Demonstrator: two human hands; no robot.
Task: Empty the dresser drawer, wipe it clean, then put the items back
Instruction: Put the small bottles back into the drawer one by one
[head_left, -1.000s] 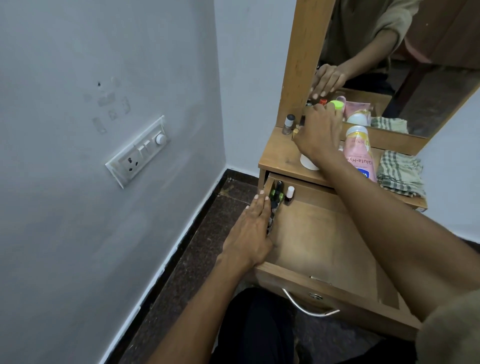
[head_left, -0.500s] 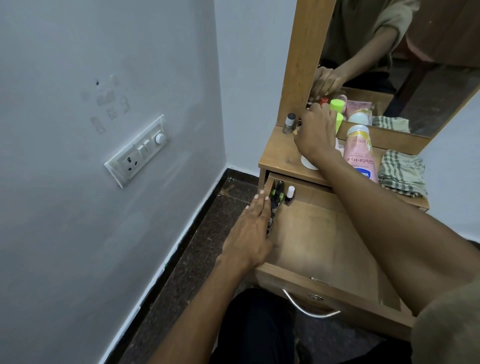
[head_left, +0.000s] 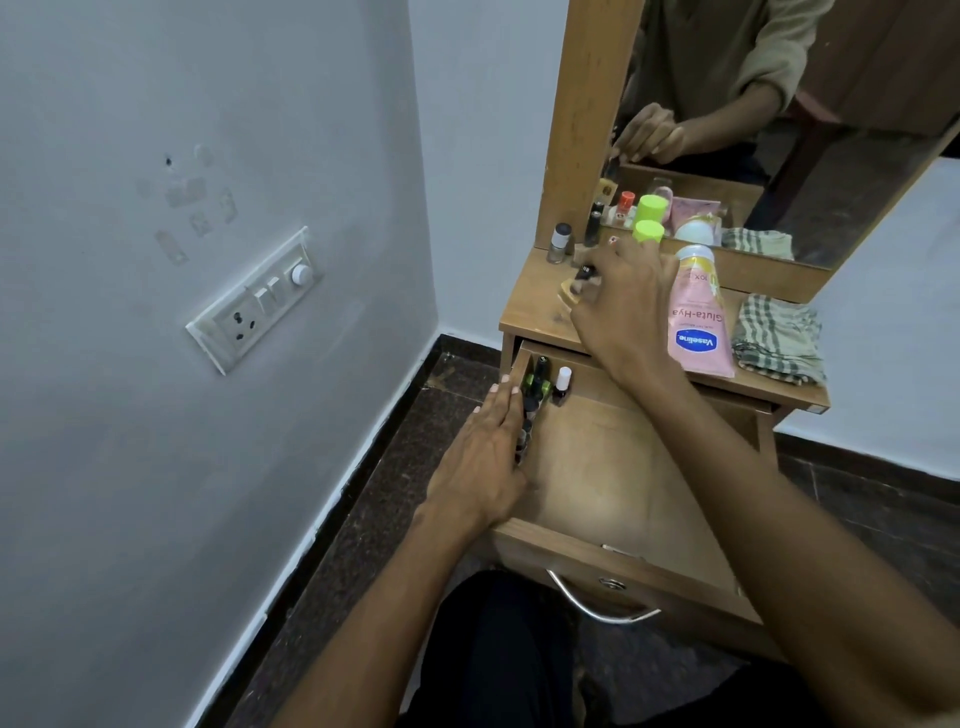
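Drawer (head_left: 613, 467) is pulled out below the tabletop (head_left: 535, 306); its wooden floor is mostly bare. A row of small bottles (head_left: 530, 410) lies along the drawer's left wall, running from the back left corner toward the front. A white-capped bottle (head_left: 562, 383) stands upright at the back edge, just right of that row. Metal handle (head_left: 597, 605) shows on the drawer front.

Left hand (head_left: 483, 467) rests on the drawer's left wall, palm down, fingers straight and pressed together, pointing toward the back. The fingertips lie just beside the row of bottles; contact with them cannot be confirmed.

Right hand (head_left: 623, 306) is over the tabletop near its left half, fingers curled. They pinch a small dark item (head_left: 586, 273), blurred; its type cannot be told. A tan object (head_left: 569, 296) sits just under the fingers, also blurred.

On the tabletop: a grey-capped bottle (head_left: 560, 243) stands at the back left corner against the mirror frame (head_left: 587, 119); a dark tube (head_left: 592, 231) stands just right of it. A green cap (head_left: 648, 231) shows behind the right hand. A pink Vaseline tube (head_left: 696, 317) lies lengthwise, cap toward the back, touching the right wrist's side. A checked cloth (head_left: 779, 338), folded, lies at the right edge, near the tube.

Mirror (head_left: 779, 130) reflects the arm and the items. Switchboard (head_left: 254, 301) on the left wall.
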